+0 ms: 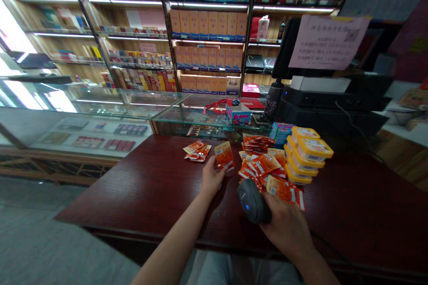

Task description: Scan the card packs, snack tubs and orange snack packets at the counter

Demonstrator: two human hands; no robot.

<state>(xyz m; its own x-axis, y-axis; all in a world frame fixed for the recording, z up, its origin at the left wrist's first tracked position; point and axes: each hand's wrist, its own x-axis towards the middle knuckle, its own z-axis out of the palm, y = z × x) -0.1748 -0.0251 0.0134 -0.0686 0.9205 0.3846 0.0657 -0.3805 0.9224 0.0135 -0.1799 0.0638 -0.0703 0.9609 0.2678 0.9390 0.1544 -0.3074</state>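
Observation:
My left hand [212, 177] grips an orange snack packet [224, 156] by its lower left edge, holding it up over the dark red counter [150, 187]. Wrapped in my right hand [284, 222] is a black barcode scanner [252, 201] with a small blue light on top; its head points away from me, toward the packets. Just beyond the scanner lies a loose pile of orange snack packets [264, 164]. To the left of the held packet, a few similar packets [198, 150] form a smaller heap on the counter.
Yellow-lidded plastic boxes [307, 153] stand stacked right of the pile, beside blue packs [281, 132]. A monitor [287, 49] with a pink paper notice [329, 42] rises behind. Glass display cases [100, 129] adjoin the counter's far and left sides; shelves of boxes [209, 25] line the wall.

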